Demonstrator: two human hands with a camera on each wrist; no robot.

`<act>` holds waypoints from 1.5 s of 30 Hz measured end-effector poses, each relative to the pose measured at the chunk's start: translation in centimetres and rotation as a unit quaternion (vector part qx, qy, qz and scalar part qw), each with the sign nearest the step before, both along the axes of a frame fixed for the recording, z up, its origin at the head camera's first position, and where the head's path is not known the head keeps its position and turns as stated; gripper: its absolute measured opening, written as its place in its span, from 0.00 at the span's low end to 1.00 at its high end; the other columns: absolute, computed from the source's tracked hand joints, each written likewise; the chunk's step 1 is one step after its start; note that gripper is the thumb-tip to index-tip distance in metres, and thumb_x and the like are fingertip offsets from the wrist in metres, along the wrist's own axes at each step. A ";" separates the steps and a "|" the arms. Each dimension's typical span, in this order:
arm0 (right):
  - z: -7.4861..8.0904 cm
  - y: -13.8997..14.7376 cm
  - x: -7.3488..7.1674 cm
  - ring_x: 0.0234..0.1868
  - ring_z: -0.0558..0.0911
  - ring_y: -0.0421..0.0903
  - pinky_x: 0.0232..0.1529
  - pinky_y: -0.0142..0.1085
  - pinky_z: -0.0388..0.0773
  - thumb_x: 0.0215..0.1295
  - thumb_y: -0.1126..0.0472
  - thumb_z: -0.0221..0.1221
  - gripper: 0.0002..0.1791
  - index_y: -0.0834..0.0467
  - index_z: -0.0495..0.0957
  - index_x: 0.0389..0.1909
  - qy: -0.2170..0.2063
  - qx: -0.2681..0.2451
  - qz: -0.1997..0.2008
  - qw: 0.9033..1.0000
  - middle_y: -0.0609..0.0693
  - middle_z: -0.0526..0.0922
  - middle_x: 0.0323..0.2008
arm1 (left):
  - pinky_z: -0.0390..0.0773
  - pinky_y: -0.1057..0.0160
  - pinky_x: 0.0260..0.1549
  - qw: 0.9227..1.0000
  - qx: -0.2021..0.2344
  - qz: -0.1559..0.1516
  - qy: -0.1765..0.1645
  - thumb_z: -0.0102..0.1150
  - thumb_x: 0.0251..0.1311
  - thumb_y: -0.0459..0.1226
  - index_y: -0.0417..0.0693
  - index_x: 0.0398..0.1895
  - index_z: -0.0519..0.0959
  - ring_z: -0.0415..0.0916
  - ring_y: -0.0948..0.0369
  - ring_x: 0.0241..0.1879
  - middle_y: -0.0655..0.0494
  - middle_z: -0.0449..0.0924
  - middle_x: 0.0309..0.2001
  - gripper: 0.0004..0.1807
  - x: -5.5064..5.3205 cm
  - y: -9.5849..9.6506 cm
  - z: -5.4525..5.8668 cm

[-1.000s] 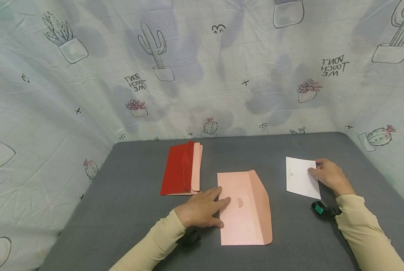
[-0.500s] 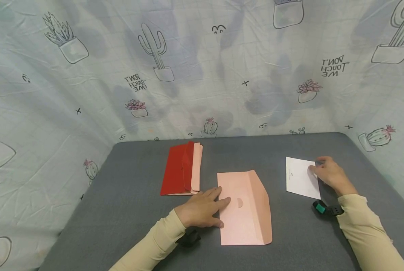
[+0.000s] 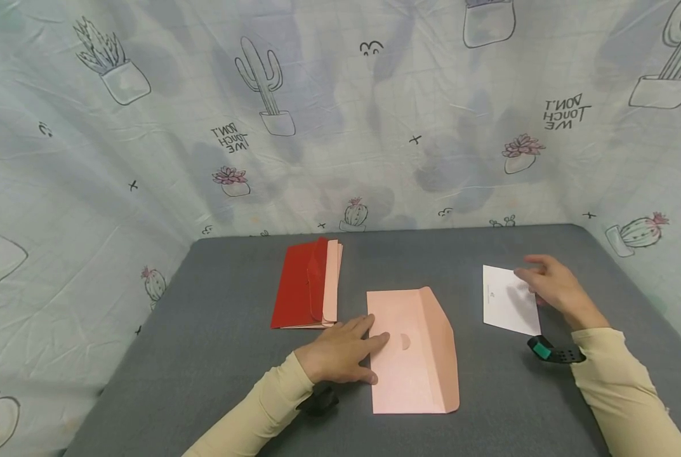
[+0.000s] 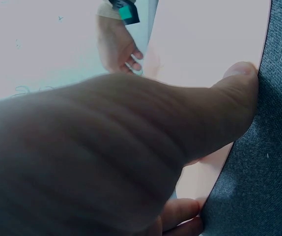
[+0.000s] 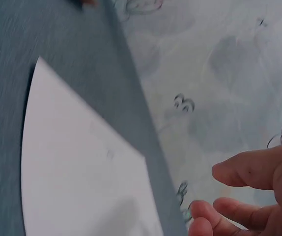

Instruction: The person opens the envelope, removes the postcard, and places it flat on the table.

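A pink envelope [image 3: 403, 381] lies on the table with its flap spread out to the right. My left hand [image 3: 340, 352] rests spread on its left edge; in the left wrist view the thumb [image 4: 239, 81] touches the paper near the border. Farther right is a white card [image 3: 500, 304] with small faint print. Just above the card's upper right corner my right hand [image 3: 557, 289] hovers, fingers loosely bent. In the right wrist view a gap shows between its thumb and fingers [image 5: 241, 214], which hold nothing; the card lies apart from them.
A red envelope [image 3: 297, 285] with pink envelopes partly under it lies behind my left hand. The grey table [image 3: 203, 355] ends at a white curtain [image 3: 340, 114] printed with cacti. A black band with a green patch [image 3: 542, 351] is on my right wrist.
My right hand has let go of the white card's right edge and lifted, its fingertips moving slightly left over the corner. The left hand and pink envelope have stayed put.
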State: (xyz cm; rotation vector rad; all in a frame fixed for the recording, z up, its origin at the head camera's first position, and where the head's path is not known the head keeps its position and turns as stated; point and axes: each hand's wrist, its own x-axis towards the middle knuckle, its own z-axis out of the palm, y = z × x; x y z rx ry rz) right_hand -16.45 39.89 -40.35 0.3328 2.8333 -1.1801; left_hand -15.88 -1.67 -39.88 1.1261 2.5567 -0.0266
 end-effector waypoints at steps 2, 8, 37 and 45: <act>0.5 -0.5 0.1 0.39 0.79 0.46 0.33 0.35 0.79 0.79 0.45 0.46 0.40 0.74 0.53 0.74 0.008 -0.015 0.007 1.000 0.76 0.71 0.60 | 0.65 0.47 0.73 1.000 0.001 0.000 0.001 0.69 0.59 0.55 0.66 0.76 0.64 0.57 0.52 0.78 0.50 0.57 0.80 0.42 0.0 0.0 0.0; 1.6 -1.9 0.4 0.38 0.77 0.40 0.34 0.34 0.79 0.78 0.44 0.47 0.39 0.69 0.54 0.76 0.019 -0.046 0.016 0.999 0.71 0.73 0.60 | 0.65 0.46 0.72 1.000 0.003 0.001 0.001 0.69 0.59 0.55 0.66 0.76 0.64 0.57 0.52 0.78 0.50 0.57 0.80 0.42 0.0 0.0 -0.1; 2.2 -7.8 0.9 0.41 0.82 0.50 0.36 0.41 0.82 0.78 0.48 0.51 0.32 0.61 0.60 0.74 0.039 -0.088 0.093 0.991 0.67 0.76 0.59 | 0.65 0.47 0.72 1.000 -0.001 -0.002 0.004 0.69 0.59 0.55 0.67 0.76 0.64 0.58 0.52 0.78 0.50 0.57 0.79 0.42 0.0 0.0 -0.1; 1.6 -8.9 0.5 0.41 0.81 0.51 0.33 0.41 0.83 0.77 0.54 0.54 0.31 0.65 0.60 0.73 0.040 -0.108 0.109 0.987 0.69 0.77 0.57 | 0.65 0.48 0.73 1.000 -0.006 -0.003 0.008 0.68 0.59 0.55 0.67 0.76 0.64 0.58 0.51 0.78 0.50 0.57 0.79 0.42 0.0 0.1 -0.1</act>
